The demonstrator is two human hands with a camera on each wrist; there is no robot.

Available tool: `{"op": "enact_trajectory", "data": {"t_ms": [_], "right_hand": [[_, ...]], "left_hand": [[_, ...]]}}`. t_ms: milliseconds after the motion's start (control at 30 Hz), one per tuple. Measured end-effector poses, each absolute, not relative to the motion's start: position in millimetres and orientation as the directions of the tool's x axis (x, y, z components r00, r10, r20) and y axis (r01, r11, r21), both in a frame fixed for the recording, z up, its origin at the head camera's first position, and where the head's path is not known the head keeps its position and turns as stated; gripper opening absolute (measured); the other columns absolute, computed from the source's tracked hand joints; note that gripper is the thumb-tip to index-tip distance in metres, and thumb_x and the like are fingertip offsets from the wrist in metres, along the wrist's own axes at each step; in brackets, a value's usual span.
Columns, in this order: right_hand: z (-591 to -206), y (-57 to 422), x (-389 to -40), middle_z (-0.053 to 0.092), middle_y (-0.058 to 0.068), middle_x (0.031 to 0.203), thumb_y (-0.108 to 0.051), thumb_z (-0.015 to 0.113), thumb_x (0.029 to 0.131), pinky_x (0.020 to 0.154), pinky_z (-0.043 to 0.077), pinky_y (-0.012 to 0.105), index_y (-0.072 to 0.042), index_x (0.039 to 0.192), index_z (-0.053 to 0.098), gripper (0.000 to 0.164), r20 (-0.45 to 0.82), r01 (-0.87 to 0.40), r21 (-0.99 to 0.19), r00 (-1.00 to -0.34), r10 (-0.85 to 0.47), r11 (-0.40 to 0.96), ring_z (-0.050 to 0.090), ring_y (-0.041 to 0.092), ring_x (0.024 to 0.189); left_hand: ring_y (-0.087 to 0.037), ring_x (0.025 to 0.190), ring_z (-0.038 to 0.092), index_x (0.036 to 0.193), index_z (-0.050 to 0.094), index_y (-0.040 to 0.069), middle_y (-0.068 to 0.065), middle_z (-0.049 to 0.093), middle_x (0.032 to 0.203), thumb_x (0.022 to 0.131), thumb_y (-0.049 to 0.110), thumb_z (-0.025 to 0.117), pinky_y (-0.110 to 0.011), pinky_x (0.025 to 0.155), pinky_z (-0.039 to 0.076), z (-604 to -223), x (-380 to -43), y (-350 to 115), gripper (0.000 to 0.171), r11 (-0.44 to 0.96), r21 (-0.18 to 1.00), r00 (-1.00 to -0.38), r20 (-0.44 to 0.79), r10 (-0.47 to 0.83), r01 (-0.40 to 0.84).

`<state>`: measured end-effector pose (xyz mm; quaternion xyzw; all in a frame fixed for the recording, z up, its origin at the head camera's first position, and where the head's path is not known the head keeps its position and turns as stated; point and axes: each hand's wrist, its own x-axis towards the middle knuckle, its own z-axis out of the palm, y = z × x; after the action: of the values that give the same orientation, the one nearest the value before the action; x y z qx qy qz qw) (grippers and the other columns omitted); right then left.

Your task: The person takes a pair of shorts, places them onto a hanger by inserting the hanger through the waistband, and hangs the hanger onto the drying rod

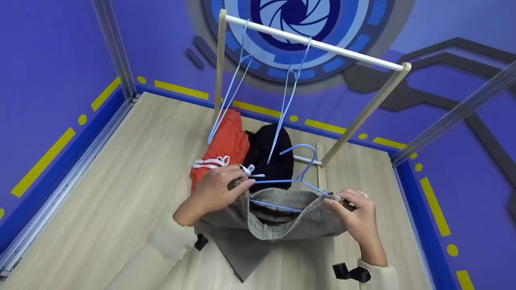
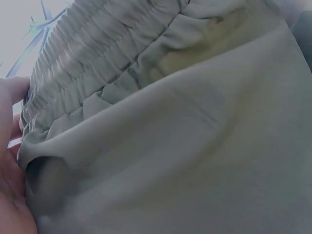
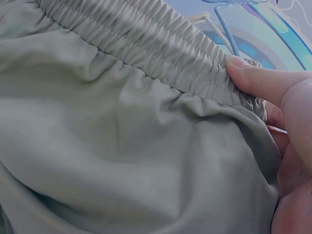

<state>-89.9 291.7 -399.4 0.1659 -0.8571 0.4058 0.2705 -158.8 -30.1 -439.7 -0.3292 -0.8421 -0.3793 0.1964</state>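
Observation:
Grey elastic-waist shorts (image 1: 242,245) are stretched between my two hands, the waistband opening turned up. My left hand (image 1: 213,189) pinches the left side of the waistband, its thumb on top. On the other side my right hand (image 1: 358,213) grips the waistband between thumb and fingers. A blue hanger (image 1: 276,181) sits within the waist opening, its hook standing above and pointing left. Cloth and fingers hide the hanger's two ends. In the right wrist view the thumb presses the gathered waistband (image 3: 161,53); the left wrist view is mostly filled by the shorts' fabric (image 2: 170,146).
A rack with a white rail (image 1: 342,51) and wooden posts stands behind. Two blue hangers, a left one (image 1: 229,100) and a middle one (image 1: 282,108), hang from it. Orange clothing (image 1: 229,141) with a white drawstring and black clothing (image 1: 278,141) lie beneath them.

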Motion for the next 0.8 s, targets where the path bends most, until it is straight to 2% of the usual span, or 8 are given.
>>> {"op": "enact_trajectory", "data": {"t_ms": [133, 300, 433, 600, 800], "right_hand": [[-398.9, 292.8, -89.2, 0.062, 0.003, 0.066, 0.006, 0.075, 0.067, 0.064, 0.03, 0.024, -0.008, 0.07, 0.067, 0.016, 0.594, -0.493, -0.607, -0.802, -0.056, 0.624, 0.046, 0.013, 0.065], [-397.4, 292.5, -89.5, 0.062, 0.003, 0.067, 0.006, 0.074, 0.067, 0.066, 0.031, 0.024, -0.008, 0.07, 0.067, 0.016, 0.594, -0.5, -0.605, -0.802, -0.067, 0.62, 0.048, 0.012, 0.067], [-396.7, 296.4, -90.0, 0.062, 0.005, 0.07, 0.008, 0.07, 0.071, 0.067, 0.035, 0.021, -0.005, 0.071, 0.066, 0.014, 0.584, -0.528, -0.618, -0.804, -0.11, 0.582, 0.05, 0.01, 0.069], [-394.7, 309.0, -88.4, 0.055, 0.007, 0.067, 0.012, 0.059, 0.079, 0.063, 0.039, 0.02, 0.001, 0.066, 0.059, 0.017, 0.555, -0.518, -0.688, -0.827, -0.092, 0.508, 0.05, 0.009, 0.067], [-393.3, 323.6, -85.0, 0.052, 0.003, 0.067, 0.009, 0.057, 0.082, 0.063, 0.038, 0.02, 0.0, 0.066, 0.056, 0.019, 0.507, -0.443, -0.71, -0.861, -0.039, 0.547, 0.048, 0.007, 0.065]], "left_hand": [[-0.002, 0.063, 0.047, 0.086, 0.065, 0.023, 0.01, 0.055, 0.073, 0.088, 0.042, 0.055, -0.017, 0.051, 0.037, -436.2, -158.0, -30.0, 0.022, 0.507, 0.474, -0.691, 0.56, 0.457, 0.72], [-0.004, 0.073, 0.059, 0.09, 0.067, 0.021, 0.01, 0.063, 0.081, 0.09, 0.035, 0.055, -0.02, 0.059, 0.046, -433.6, -157.9, -29.3, 0.018, 0.495, 0.379, -0.619, 0.561, 0.549, 0.782], [-0.005, 0.072, 0.059, 0.088, 0.066, 0.02, 0.009, 0.063, 0.079, 0.092, 0.029, 0.054, -0.021, 0.058, 0.046, -434.4, -159.0, -29.8, 0.016, 0.47, 0.346, -0.578, 0.586, 0.567, 0.812], [-0.003, 0.068, 0.056, 0.086, 0.065, 0.02, 0.01, 0.061, 0.075, 0.092, 0.029, 0.054, -0.019, 0.057, 0.043, -438.1, -160.0, -34.6, 0.016, 0.442, 0.402, -0.596, 0.591, 0.543, 0.802], [-0.001, 0.064, 0.051, 0.086, 0.065, 0.021, 0.011, 0.059, 0.072, 0.092, 0.029, 0.053, -0.019, 0.057, 0.041, -438.8, -160.7, -39.6, 0.015, 0.427, 0.448, -0.618, 0.602, 0.506, 0.786]]}}
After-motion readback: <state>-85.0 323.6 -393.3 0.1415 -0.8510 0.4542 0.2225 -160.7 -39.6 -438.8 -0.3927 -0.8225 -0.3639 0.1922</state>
